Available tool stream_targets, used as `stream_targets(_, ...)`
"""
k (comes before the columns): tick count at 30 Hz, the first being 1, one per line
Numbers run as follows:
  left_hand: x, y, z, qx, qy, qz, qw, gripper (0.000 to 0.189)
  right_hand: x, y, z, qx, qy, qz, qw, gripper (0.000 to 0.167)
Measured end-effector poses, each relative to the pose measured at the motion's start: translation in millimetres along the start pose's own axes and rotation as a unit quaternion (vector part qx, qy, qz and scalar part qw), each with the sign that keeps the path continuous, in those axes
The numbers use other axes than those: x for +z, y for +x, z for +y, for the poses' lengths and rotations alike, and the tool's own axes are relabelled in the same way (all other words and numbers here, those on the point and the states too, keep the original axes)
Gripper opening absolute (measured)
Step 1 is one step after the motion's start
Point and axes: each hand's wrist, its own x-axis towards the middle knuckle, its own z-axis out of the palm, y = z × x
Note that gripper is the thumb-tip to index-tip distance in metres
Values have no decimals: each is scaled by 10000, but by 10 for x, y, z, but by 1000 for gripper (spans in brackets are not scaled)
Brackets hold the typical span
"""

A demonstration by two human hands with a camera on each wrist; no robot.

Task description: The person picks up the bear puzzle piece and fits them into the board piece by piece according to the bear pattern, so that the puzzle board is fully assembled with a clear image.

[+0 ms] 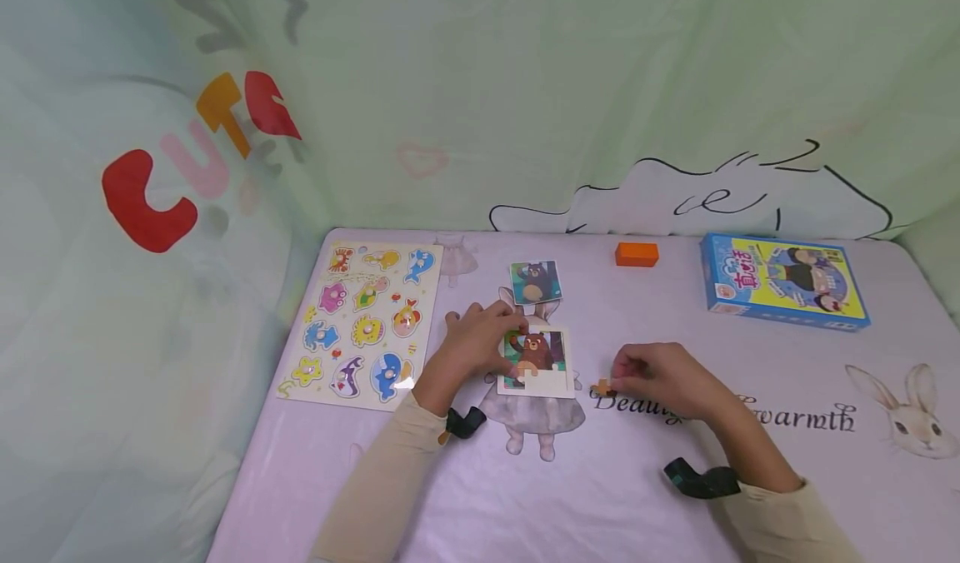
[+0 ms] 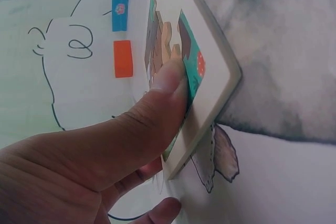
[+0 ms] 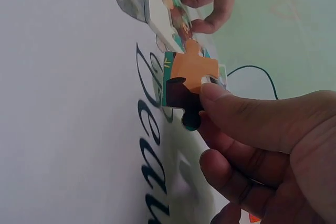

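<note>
A bear jigsaw puzzle [image 1: 536, 351] lies in its pale frame on the table, its lower part bare of pieces in the head view. My left hand [image 1: 480, 346] holds the puzzle from its left side; in the left wrist view the thumb [image 2: 170, 80] lies on its face near some pieces. To the right, just above the cloth, my right hand [image 1: 667, 378] pinches a jigsaw piece [image 3: 184, 80] between thumb and fingers. That piece is orange, dark brown and green, with rounded tabs. A bear picture card [image 1: 536, 281] lies behind the puzzle.
A board of sea animal shapes [image 1: 416, 330] lies at the left. Toward the back are an orange block [image 1: 636, 254] and, at the right, a blue and yellow box [image 1: 783, 280]. Hanging cloth [image 1: 480, 130] bounds the table's back and left.
</note>
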Motion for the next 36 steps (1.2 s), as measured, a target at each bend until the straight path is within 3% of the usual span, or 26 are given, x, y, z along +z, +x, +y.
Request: stream_targets(36,12,-1,-19,122,171,56,9998,72,347,350,-437,-480,1012,201,9935,8)
